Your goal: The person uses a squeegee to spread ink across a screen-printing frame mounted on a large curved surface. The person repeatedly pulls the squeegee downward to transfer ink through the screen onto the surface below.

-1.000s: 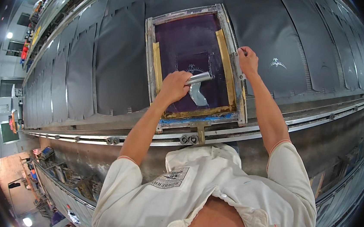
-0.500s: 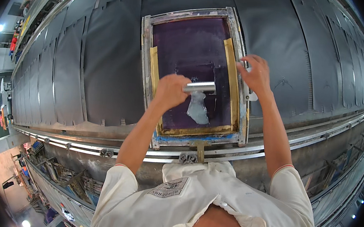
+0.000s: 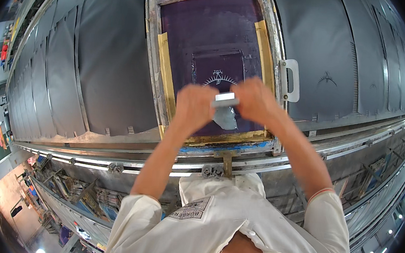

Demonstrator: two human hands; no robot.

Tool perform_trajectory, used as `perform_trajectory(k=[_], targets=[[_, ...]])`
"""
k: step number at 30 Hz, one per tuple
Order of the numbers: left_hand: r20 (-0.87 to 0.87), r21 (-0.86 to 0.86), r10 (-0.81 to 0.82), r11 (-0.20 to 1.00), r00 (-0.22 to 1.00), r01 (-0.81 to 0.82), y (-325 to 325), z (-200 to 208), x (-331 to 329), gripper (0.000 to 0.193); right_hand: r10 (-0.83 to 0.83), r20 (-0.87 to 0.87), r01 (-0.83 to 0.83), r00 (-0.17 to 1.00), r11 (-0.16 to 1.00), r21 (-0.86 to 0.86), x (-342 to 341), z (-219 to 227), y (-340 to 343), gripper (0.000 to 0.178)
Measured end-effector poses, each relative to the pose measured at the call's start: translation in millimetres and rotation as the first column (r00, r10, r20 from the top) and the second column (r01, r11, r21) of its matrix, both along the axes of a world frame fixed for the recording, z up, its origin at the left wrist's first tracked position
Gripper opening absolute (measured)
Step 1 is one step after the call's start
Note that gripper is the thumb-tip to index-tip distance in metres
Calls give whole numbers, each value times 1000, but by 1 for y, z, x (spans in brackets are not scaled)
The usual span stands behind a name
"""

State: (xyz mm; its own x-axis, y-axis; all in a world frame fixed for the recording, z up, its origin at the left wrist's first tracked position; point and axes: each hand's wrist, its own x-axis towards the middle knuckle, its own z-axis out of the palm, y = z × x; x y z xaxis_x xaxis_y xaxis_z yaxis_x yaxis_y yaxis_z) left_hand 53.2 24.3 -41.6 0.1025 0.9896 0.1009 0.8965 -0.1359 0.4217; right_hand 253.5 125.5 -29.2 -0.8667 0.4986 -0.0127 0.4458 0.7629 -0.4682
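Both my hands grip a metal squeegee (image 3: 225, 99), my left hand (image 3: 194, 105) closed on one end and my right hand (image 3: 256, 101) closed on the other. Motion blurs them somewhat. Under the squeegee is the dark purple mesh of a printing screen (image 3: 206, 23), with a pale arched design (image 3: 220, 77) just beyond the blade. A pale, translucent patch of ink (image 3: 226, 120) lies on the mesh on my side of the squeegee. Yellow tape (image 3: 265, 50) runs along the inner edges of the worn screen frame (image 3: 151, 57).
A white handle (image 3: 293, 80) juts from the frame's right side. Dark sheets (image 3: 109, 60) cover the long table on both sides; one at right bears a printed arch (image 3: 328, 79). Metal rails (image 3: 89, 160) with a clamp (image 3: 213, 170) run along the near edge.
My right hand has left the frame's right side and taken hold of the squeegee beside my left. The squeegee now stands more over the ink, and the view has shifted slightly.
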Motion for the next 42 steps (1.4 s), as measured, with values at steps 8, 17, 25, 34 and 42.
perform_trajectory(k=[8,17,25,34,42], targets=[[-56,26,-65,997,996,67,42,28,-18,8,-48,-5,48,999,998,28,-15,9,30,13],[-37,17,-23,1000,999,24,80,20,-35,6,-61,66,61,996,998,6,-39,7,71,12],[36,-30,-63,997,997,64,-36,7,3,6,-6,-102,-2,995,997,-76,11,-7,-45,13],[-78,-62,-1,998,997,-4,92,36,-47,9,-56,80,60,995,997,-53,-53,19,85,15],[-73,40,-73,996,995,76,3,-1,-6,5,1,1,-1,1000,996,-91,-4,-4,-3,11]])
